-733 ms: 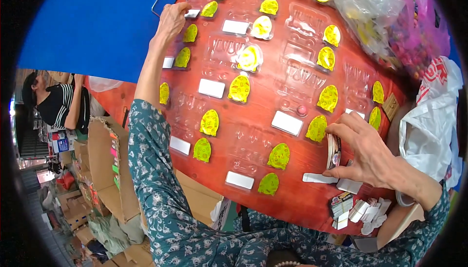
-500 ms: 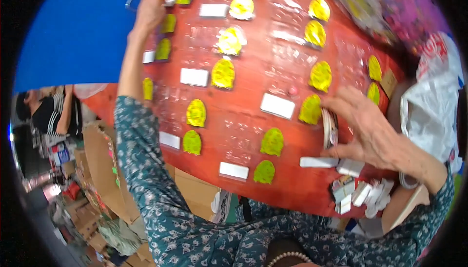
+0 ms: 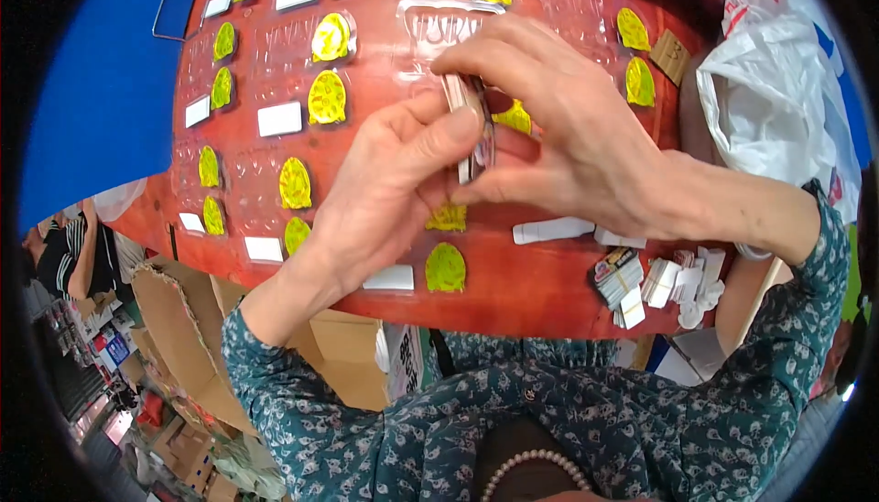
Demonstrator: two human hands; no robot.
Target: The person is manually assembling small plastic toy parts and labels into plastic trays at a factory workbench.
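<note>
Both hands meet over a red table (image 3: 540, 291). My right hand (image 3: 568, 136) grips a small stack of white cards (image 3: 472, 126), held on edge. My left hand (image 3: 394, 181) pinches the same stack from the left, thumb against it. Clear plastic blister trays (image 3: 275, 53) cover the red surface, with yellow-green oval pieces (image 3: 328, 97) and white rectangular cards (image 3: 279, 119) set in their pockets. One yellow-green piece (image 3: 446, 268) lies just below my hands.
Bundles of cards (image 3: 659, 282) lie at the table's near right edge. A white plastic bag (image 3: 778, 90) sits at the right. Open cardboard boxes (image 3: 174, 319) stand on the floor at lower left, and another person (image 3: 69, 259) sits at far left.
My left hand has come back from the far left of the trays to the card stack. My right hand has lifted the stack up toward the middle. The view has tilted closer.
</note>
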